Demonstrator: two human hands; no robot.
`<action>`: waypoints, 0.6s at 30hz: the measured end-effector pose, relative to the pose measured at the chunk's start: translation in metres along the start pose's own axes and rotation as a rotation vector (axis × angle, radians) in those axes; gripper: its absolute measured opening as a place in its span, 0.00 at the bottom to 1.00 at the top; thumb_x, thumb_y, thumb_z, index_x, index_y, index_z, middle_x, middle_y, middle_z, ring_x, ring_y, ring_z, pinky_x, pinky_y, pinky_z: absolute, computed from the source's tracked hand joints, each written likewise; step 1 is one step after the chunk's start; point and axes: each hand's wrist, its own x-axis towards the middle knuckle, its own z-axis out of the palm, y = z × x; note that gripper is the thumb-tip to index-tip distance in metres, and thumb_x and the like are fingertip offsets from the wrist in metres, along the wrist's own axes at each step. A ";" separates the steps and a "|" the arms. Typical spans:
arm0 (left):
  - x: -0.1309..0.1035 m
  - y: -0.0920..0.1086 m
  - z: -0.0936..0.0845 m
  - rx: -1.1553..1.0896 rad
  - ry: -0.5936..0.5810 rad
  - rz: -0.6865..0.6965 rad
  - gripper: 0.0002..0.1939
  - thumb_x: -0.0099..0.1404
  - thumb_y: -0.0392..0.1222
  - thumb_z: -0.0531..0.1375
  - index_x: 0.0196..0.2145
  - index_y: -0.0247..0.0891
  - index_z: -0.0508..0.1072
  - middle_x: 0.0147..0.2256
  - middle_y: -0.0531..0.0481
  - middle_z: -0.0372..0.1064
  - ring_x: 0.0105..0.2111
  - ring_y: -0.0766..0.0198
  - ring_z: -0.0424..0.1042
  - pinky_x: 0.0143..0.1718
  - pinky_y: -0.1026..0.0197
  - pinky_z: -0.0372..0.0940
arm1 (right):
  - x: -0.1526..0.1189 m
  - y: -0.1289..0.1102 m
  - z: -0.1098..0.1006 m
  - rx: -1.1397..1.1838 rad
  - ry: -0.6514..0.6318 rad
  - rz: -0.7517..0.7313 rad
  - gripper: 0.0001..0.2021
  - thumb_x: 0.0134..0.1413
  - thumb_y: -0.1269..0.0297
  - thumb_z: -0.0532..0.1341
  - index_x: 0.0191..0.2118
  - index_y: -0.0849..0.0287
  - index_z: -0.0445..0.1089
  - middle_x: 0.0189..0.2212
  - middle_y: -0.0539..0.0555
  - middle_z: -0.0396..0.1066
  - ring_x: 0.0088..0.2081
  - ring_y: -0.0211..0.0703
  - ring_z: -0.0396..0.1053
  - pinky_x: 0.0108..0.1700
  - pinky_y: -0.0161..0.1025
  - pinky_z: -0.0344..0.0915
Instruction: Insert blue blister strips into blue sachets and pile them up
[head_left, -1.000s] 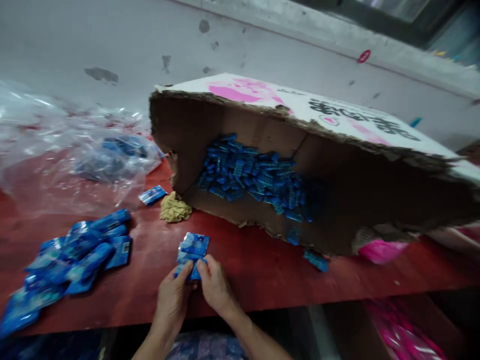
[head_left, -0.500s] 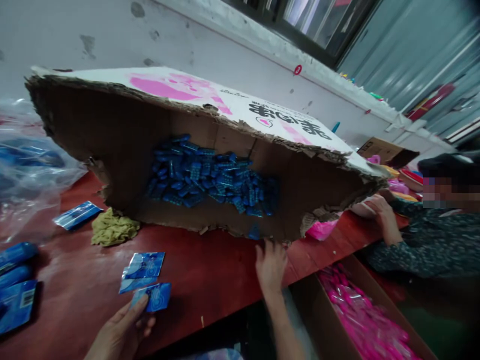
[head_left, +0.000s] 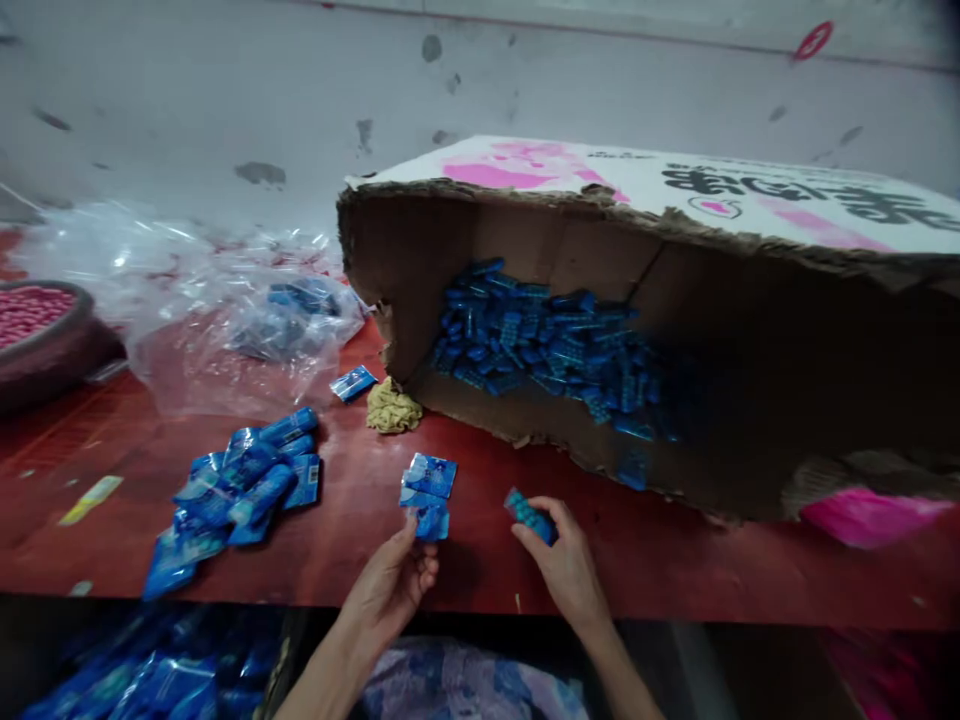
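My left hand [head_left: 394, 580] pinches a flat blue packet [head_left: 431, 522] at the table's front. Just behind it, more flat blue packets [head_left: 433, 474] lie overlapping on the red table [head_left: 480, 560]. Between the thumb and fingers of my right hand [head_left: 562, 560] is a small clear-and-blue pack [head_left: 531, 515] with turquoise beads showing. Behind both hands a torn-edged cardboard box [head_left: 525, 425] lies open towards me, holding a heap of small blue packs [head_left: 555, 340]. To the left rests a pile of filled blue packets [head_left: 240, 480].
A crumpled yellow-green cloth [head_left: 394, 407] and a blue packet [head_left: 352, 383] lie by the box's left corner. Clear plastic bags [head_left: 247, 310] and a bowl of pink beads [head_left: 45, 340] stand at the left. Below the table edge are blue packets [head_left: 150, 680].
The view has swung left. My right hand has come away from the box's front edge and now holds a small beaded pack. My left hand still holds its packet. The other person is out of view.
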 end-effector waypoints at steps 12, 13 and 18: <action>0.003 0.002 -0.011 0.013 -0.143 0.105 0.09 0.52 0.42 0.62 0.24 0.32 0.71 0.18 0.50 0.67 0.18 0.69 0.67 0.19 0.69 0.63 | -0.002 -0.062 0.015 0.247 -0.242 -0.178 0.14 0.43 0.74 0.62 0.38 0.53 0.67 0.37 0.51 0.67 0.40 0.44 0.63 0.44 0.40 0.61; 0.002 0.003 -0.011 0.026 -0.151 0.111 0.09 0.51 0.42 0.63 0.24 0.32 0.71 0.18 0.50 0.68 0.19 0.69 0.67 0.19 0.68 0.63 | -0.001 -0.062 0.014 0.243 -0.255 -0.180 0.13 0.43 0.74 0.62 0.38 0.53 0.67 0.37 0.51 0.67 0.40 0.44 0.63 0.44 0.40 0.61; 0.003 0.005 -0.012 0.071 -0.178 0.131 0.10 0.52 0.43 0.62 0.26 0.32 0.72 0.20 0.49 0.68 0.20 0.68 0.67 0.21 0.68 0.62 | 0.000 -0.066 0.010 0.234 -0.277 -0.210 0.14 0.43 0.74 0.62 0.38 0.53 0.67 0.37 0.51 0.66 0.40 0.43 0.62 0.43 0.38 0.60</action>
